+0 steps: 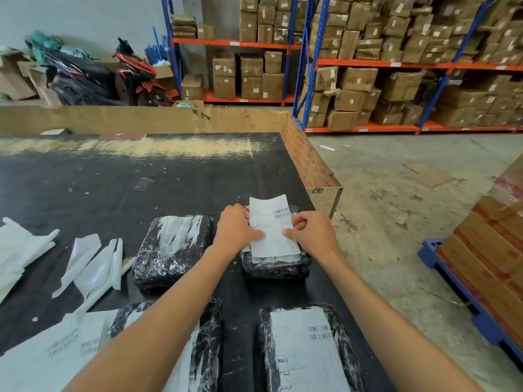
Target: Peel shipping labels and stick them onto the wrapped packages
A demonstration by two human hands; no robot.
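- While both hands work at the far-right package (276,264), which serves as the landmark here, a litter of peeled white backing sheets (90,267) lies well to its left on the black table (141,176).
- Just left of that package sits another wrapped package (172,250), its top showing a white patch that I cannot read as a label for certain.
- Nearer the person than the landmark, a package with a barcoded label (308,349) already stuck on lies flat.
- At the landmark's left edge, the left hand (236,230) pinches the shipping label (273,226), thumb on its face.
- Directly above the landmark, the label stands partly lifted, its far end raised and curling, its near end low over the wrap.
- On the right edge, the right hand (312,232) pinches the label too, fingers curled at its margin.
- Judged from here, the label could land crooked or crease if one side drops first; the crinkled wrap could trap air bubbles under it.
- Exposed adhesive might also fold onto itself if the curling far end flops over.
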